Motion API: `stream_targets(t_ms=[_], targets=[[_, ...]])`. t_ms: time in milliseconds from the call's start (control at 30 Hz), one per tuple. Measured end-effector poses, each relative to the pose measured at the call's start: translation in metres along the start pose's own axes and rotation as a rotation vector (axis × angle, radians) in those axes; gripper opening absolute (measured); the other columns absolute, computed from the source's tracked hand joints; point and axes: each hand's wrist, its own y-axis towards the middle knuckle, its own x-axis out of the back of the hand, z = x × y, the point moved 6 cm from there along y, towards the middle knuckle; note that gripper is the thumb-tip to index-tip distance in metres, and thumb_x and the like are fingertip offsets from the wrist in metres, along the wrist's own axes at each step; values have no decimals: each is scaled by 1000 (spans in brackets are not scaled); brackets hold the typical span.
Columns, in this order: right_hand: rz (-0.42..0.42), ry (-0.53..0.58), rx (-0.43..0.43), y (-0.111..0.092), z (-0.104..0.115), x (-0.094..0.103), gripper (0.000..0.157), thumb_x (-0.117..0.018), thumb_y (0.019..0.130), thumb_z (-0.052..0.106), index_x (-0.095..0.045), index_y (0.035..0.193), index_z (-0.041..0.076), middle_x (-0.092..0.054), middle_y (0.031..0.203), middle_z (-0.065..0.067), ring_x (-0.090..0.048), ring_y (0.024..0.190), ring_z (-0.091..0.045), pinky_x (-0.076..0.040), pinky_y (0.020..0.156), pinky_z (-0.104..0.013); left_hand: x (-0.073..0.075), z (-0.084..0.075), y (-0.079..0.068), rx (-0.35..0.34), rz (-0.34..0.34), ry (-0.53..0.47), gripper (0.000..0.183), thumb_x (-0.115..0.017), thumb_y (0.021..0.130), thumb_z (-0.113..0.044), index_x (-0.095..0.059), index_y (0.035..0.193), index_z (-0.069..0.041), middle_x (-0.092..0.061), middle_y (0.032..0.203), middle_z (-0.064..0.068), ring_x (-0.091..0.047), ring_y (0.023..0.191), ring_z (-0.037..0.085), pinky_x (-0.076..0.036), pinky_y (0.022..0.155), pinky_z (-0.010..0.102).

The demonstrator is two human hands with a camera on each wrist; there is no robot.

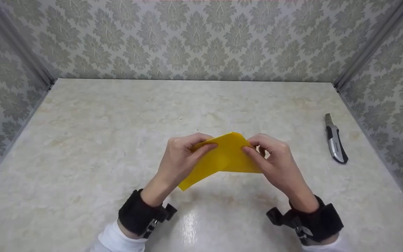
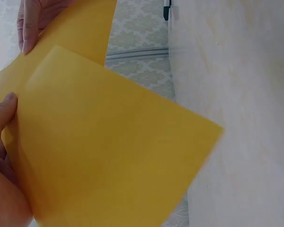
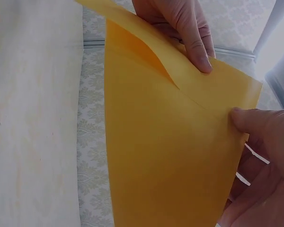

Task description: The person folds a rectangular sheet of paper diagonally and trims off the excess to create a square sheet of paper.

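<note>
A sheet of yellow paper [image 1: 226, 154], folded into layers, is held up over the table between both hands. My left hand [image 1: 178, 157] pinches its upper left edge, thumb on the near face. At the upper right edge my right hand [image 1: 277, 161] pinches it in the same way. The paper bends along the middle, its lower left corner hanging lower. In the left wrist view one flat panel of the paper [image 2: 113, 142] fills the middle. From the right wrist, a gap shows between the layers of the paper [image 3: 165, 142], below the left thumb.
A utility knife [image 1: 336, 144] with a silver and black handle lies on the right side of the table, its blade end pointing away. The pale marbled table [image 1: 82, 140] is bordered by patterned wall panels [image 1: 196, 35] at the back and both sides.
</note>
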Motion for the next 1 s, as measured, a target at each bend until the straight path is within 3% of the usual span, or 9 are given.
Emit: stream_targets(t_ms=[133,300,633,800,900,1000], targets=[[14,-5,-23,1,-2,1,2,-72,90,12,-71,92,11,-65,82,6,-52,70,-8,-43,62,-26,0,-1,0,-9,5,-10,13,-74,89,-23,-78,94,-11,-79,89,2,-73,75,9,-59,69,22],[20,-1,-36,1,-4,1,5,-73,89,10,-72,93,13,-67,84,6,-52,73,-8,-41,64,-22,0,0,0,8,22,-11,13,-74,89,-21,-78,95,-10,-79,90,3,-74,77,9,-60,70,22],[79,15,-42,1,-7,1,8,-74,89,14,-74,97,16,-71,89,8,-54,74,-8,-43,64,-23,0,-1,-1,22,49,59,14,-75,88,-20,-79,96,-9,-79,91,4,-75,79,10,-60,72,20],[69,-8,-24,1,-1,1,20,-77,87,12,-73,106,14,-71,95,7,-56,82,-8,-44,68,-23,-4,-6,-2,-53,63,109,13,-74,89,-21,-78,96,-11,-79,90,2,-75,77,9,-59,69,19],[31,-43,53,-1,9,0,28,-79,84,11,-71,111,11,-71,101,4,-58,90,-10,-46,71,-22,-9,-10,-4,-128,83,139,13,-73,90,-21,-78,96,-11,-79,88,0,-74,75,9,-58,68,18],[-3,-61,144,-3,20,-3,27,-79,83,9,-72,109,10,-71,103,2,-59,95,-12,-48,78,-17,-13,-15,-6,-192,93,169,12,-73,89,-19,-78,96,-11,-79,87,0,-74,74,8,-57,68,17]])
